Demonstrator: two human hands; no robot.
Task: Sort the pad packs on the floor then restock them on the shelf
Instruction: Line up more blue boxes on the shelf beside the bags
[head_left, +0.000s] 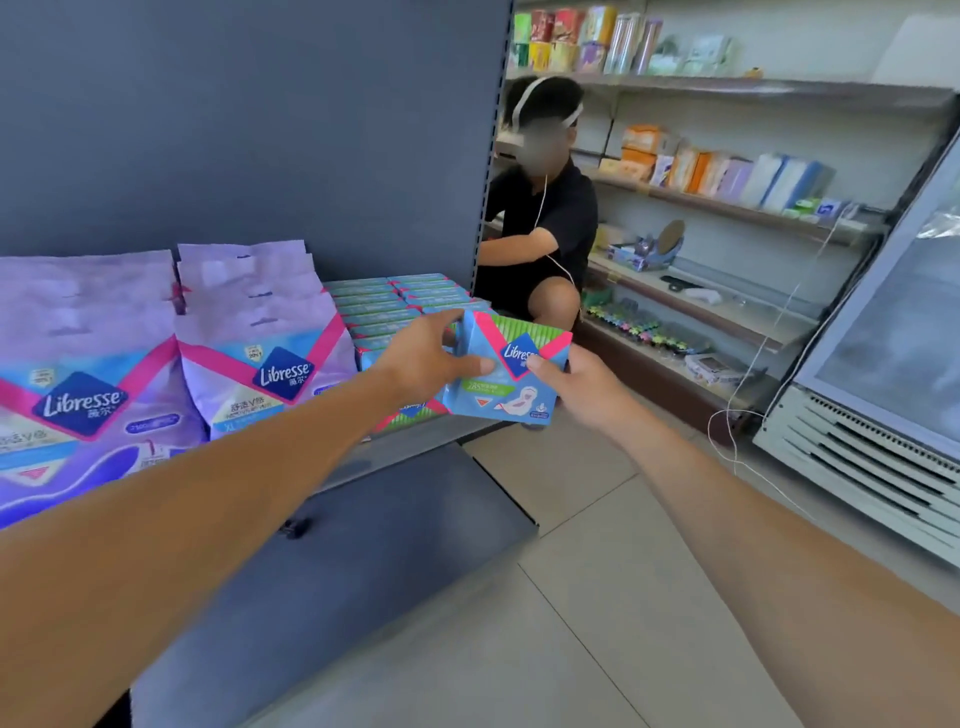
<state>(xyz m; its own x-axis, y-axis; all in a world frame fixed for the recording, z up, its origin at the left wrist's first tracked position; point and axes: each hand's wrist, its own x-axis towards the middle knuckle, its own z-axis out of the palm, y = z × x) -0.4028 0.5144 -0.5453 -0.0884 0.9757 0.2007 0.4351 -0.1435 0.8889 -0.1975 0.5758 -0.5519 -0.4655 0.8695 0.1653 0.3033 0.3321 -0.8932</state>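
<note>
A blue and green Libresse pad pack (506, 384) is held upright in the air at the right end of the grey shelf (415, 436). My left hand (434, 353) grips its left edge, thumb across the front. My right hand (576, 389) pinches its right side, thumb on the logo. Behind it, rows of matching blue-green packs (395, 306) stand on the shelf, and one lies flat below (410, 413). Large purple Libresse packs (260, 338) fill the shelf's left part.
A crouching person in black (540, 228) works at the neighbouring shelves (727, 208), which carry assorted goods. A white chiller cabinet (883, 389) stands at the right. A thin white cable (737, 431) trails over the tiled floor (597, 597). The grey shelf base (337, 571) juts out below.
</note>
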